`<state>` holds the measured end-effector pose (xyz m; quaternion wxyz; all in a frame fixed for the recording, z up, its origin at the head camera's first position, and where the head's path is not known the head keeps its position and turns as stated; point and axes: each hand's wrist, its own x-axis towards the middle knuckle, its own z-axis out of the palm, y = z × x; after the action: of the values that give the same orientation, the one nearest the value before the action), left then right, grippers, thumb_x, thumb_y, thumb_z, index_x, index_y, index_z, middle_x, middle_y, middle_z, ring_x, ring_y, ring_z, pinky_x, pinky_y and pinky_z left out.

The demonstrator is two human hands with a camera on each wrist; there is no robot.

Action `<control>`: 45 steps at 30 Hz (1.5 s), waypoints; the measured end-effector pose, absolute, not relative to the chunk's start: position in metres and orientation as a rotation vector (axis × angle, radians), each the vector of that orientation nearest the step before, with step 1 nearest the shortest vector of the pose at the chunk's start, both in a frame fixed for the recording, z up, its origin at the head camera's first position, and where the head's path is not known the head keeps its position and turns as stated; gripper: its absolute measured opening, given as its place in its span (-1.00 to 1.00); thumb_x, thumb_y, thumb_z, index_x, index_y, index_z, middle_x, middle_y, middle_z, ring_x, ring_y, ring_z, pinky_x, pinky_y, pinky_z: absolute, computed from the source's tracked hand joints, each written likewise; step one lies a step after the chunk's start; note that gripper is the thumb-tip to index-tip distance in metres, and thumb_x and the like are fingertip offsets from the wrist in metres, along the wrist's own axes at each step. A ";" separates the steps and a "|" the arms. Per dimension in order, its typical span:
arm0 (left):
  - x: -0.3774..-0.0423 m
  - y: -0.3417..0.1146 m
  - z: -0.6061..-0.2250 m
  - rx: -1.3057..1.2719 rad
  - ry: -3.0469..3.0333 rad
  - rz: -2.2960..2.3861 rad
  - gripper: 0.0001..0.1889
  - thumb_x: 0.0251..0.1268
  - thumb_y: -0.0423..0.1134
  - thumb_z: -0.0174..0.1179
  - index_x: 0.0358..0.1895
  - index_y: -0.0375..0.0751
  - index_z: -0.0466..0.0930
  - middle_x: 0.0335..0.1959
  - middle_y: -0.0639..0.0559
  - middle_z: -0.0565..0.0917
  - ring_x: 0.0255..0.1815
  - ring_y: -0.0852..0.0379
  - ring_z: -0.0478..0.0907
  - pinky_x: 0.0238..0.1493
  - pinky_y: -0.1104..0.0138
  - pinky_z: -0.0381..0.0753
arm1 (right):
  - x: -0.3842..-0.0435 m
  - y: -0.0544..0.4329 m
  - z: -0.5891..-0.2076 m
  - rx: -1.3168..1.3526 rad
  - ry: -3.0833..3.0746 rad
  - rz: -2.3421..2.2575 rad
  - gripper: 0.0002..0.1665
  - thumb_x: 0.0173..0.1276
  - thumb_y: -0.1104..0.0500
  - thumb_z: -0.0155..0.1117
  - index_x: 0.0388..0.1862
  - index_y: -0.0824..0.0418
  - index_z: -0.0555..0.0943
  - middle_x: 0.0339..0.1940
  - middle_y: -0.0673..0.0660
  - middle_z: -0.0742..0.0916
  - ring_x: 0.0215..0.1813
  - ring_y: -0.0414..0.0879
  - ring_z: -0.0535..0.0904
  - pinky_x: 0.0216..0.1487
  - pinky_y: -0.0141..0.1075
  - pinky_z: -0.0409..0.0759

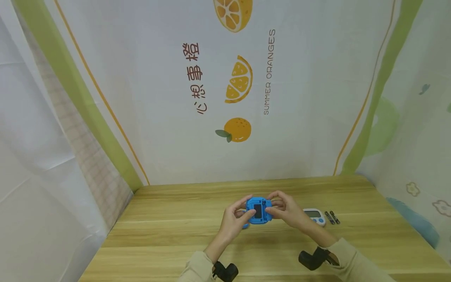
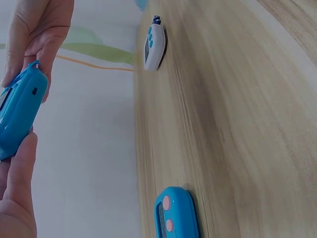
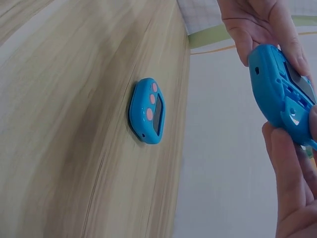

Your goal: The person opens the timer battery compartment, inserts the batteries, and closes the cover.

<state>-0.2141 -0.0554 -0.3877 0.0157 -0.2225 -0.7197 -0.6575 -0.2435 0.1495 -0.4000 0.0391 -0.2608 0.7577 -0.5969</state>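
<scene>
Both hands hold up a blue digital timer [image 1: 262,220], its back with a dark rectangle facing me. My left hand [image 1: 232,221] grips one side, thumb on the back. The right hand [image 1: 287,209] pinches the opposite side, where a small blue cover piece [image 3: 296,116] shows. Whether that piece is fully detached I cannot tell. A second blue timer [image 3: 143,104] with pink buttons lies on the table, mostly hidden behind the left hand in the head view. To the right lies a white timer [image 1: 313,214] with blue buttons, partly covered by the right forearm.
Two small batteries [image 1: 332,217] lie side by side right of the white timer. The wooden table [image 1: 169,235] ends at a white curtain [image 1: 158,117] printed with oranges. Black wrist cameras [image 1: 311,260] sit on both wrists.
</scene>
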 end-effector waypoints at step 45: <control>-0.215 -0.073 -0.389 -0.630 -2.208 -2.024 -0.55 0.17 -0.43 0.10 0.17 -0.33 0.34 -0.25 -0.29 0.53 -0.43 0.09 0.58 -0.51 0.43 0.59 | -0.265 0.158 -0.473 -0.544 2.457 -1.573 -0.84 0.21 0.40 0.12 -0.22 0.42 0.44 -0.45 0.11 0.52 -0.42 -0.10 0.50 -0.44 -0.32 0.61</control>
<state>-0.2146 -0.0727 -0.3891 0.0406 -0.2055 -0.7209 -0.6607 -0.2645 0.1584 -0.4734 0.0870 -0.1825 0.8247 -0.5281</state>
